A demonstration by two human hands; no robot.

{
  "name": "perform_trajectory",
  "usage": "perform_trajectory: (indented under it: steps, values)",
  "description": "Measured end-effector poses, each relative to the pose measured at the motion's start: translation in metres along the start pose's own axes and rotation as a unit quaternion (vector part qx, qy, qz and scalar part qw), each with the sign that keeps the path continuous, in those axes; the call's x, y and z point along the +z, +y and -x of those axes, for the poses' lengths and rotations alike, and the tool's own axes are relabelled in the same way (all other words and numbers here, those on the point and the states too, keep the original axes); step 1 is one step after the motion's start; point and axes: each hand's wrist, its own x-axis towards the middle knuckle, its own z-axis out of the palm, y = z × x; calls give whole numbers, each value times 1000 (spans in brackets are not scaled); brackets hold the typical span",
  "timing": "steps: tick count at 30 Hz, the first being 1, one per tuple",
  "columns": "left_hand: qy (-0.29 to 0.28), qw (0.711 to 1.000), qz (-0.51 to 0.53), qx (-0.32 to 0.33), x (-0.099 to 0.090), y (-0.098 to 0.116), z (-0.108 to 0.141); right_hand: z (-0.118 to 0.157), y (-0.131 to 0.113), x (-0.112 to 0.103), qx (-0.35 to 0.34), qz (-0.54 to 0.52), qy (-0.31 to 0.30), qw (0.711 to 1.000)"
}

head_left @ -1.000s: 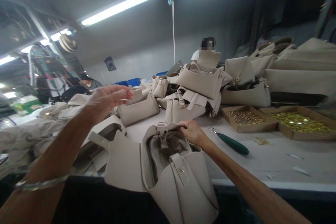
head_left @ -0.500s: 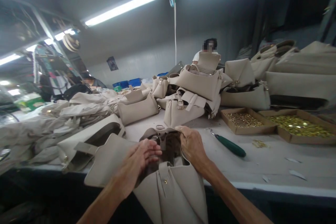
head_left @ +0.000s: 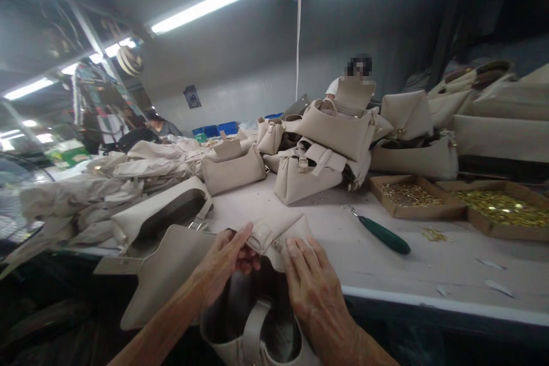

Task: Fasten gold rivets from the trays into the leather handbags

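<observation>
A cream bag (head_left: 295, 223) lies at the table's front edge, its dark opening facing me and its flap spread out to the left. My left hand (head_left: 229, 257) pinches the bag's rim beside a small strap loop, thumb on top and fingers curled below. My right hand (head_left: 311, 274) lies on the bag's far end near a small metal fitting, fingers stretched out side by side over the material. A strap (head_left: 256, 323) arches across the near side of the opening.
A green-handled hook tool (head_left: 384, 235) lies to the right, before cardboard trays of small metal parts (head_left: 412, 214) and gold parts (head_left: 506, 229). Cream bags (head_left: 334, 126) are piled behind. Another open bag (head_left: 148, 214) lies left. A person (head_left: 334, 87) is behind the pile.
The bag's far end has tipped up and toward me, showing its outer side. My left hand now grips the rim; my right hand has moved down onto the end panel. The view has shifted slightly.
</observation>
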Motion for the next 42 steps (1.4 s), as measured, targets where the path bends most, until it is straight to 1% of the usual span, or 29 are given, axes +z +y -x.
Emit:
perform_trajectory:
  steps: [4, 7, 8, 10, 12, 13, 14, 18, 21, 23, 25, 29, 31, 34, 36, 37, 40, 42]
  values:
    - [-11, 1000, -20, 4, 1, 4, 6, 2, -5, 2, 4, 7, -8, 1000]
    - [-4, 999, -31, 9, 5, 4, 7, 2, -9, 2, 4, 10, -8, 1000]
    - [0, 998, -57, 15, 5, 4, 7, 1, -10, 2, 8, 13, -13, 1000]
    - [16, 986, -162, 37, 3, 3, 5, -2, -12, 1, 18, 22, -30, 999]
    - [45, 957, -281, 56, -2, 2, 3, -5, -12, -1, 25, 31, -44, 998]
    - [58, 945, -315, 57, -5, 2, 2, -7, -12, -2, 27, 33, -48, 998]
    - [66, 943, -321, 54, -8, 1, 2, -9, -12, -2, 27, 32, -50, 998]
    - [69, 972, -220, 36, -14, -7, 7, -13, -16, 0, 26, 11, -54, 998]
    - [76, 987, -134, 46, -12, -14, 11, -13, -21, 2, 31, 2, -55, 998]
    - [72, 995, -57, 42, -10, -17, 13, -12, -23, 3, 33, 1, -52, 998]
    - [65, 997, -5, 37, -8, -17, 14, -12, -23, 1, 34, 1, -49, 998]
    - [69, 996, 34, 37, -3, -13, 17, -13, -23, -3, 41, -10, -41, 998]
    - [97, 993, 66, 32, 0, -11, 20, -14, -24, -3, 46, -19, -37, 998]
    - [152, 979, 129, 30, 4, -11, 22, -14, -27, -1, 48, -26, -29, 998]
    - [170, 973, 150, 31, 6, -10, 21, -13, -28, 1, 44, -28, -29, 998]
    - [169, 974, 148, 30, 7, -10, 21, -13, -27, 1, 40, -30, -30, 998]
    - [127, 984, 118, 28, 6, -8, 18, -15, -16, -3, 41, -60, -26, 997]
    - [93, 991, 93, 34, 7, -7, 15, -20, -2, -12, 62, -142, -24, 988]
